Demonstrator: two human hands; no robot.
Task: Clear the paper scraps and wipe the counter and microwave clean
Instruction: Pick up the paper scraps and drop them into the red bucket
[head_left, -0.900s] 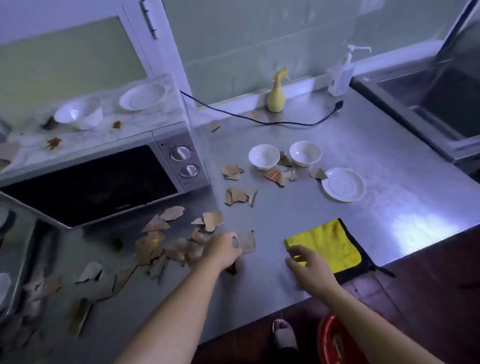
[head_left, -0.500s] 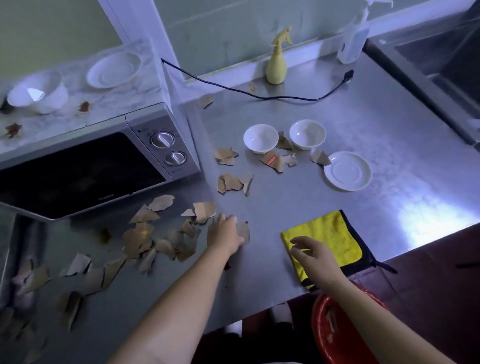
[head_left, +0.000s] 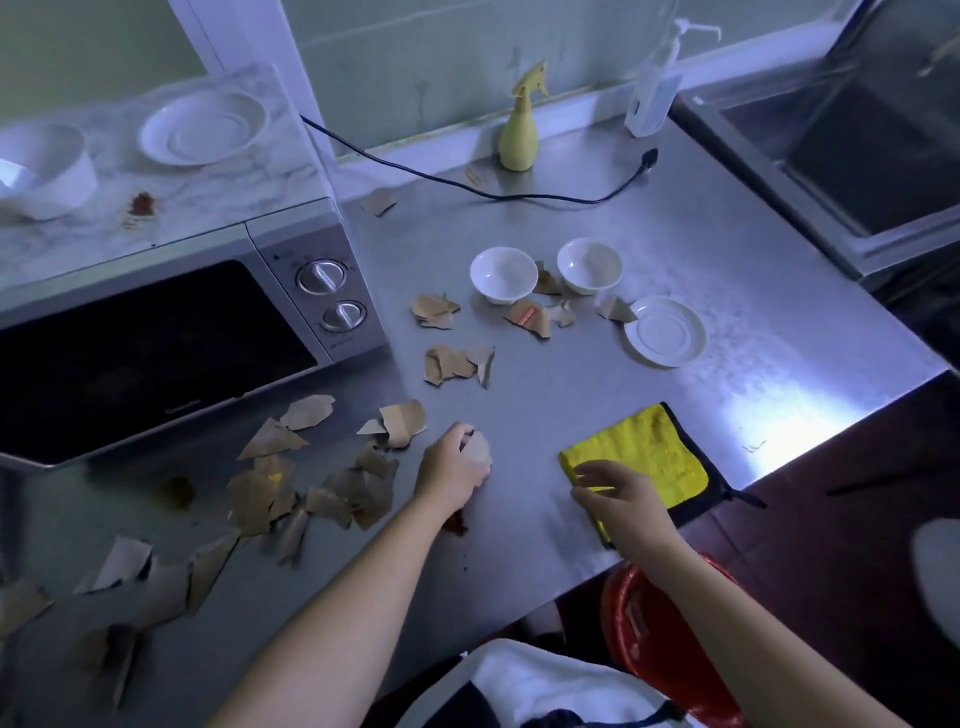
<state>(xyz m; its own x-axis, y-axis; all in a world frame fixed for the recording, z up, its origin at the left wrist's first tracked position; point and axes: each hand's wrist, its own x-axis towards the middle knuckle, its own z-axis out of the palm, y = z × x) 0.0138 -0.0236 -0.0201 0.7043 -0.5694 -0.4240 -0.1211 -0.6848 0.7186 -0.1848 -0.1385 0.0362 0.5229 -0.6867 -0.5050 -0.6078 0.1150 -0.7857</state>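
Count: bowls (head_left: 503, 273) x3 (2 on counter (head_left: 701, 249), 1 on microwave (head_left: 156, 353)), saucers (head_left: 666, 331) x2 (1 each), yellow cloth (head_left: 654, 447) x1, spray bottle (head_left: 519, 140) x1. Paper scraps (head_left: 291, 483): too overlapped for exact no., most in front of microwave, left of hands. Vs 0.5 s ago: L hand (head_left: 454, 467), then lying on a pale scrap (head_left: 479, 451), now curled round it. R hand (head_left: 623, 499) stays at cloth's near-left corner; gripping or just touching, can't tell. Hands apart
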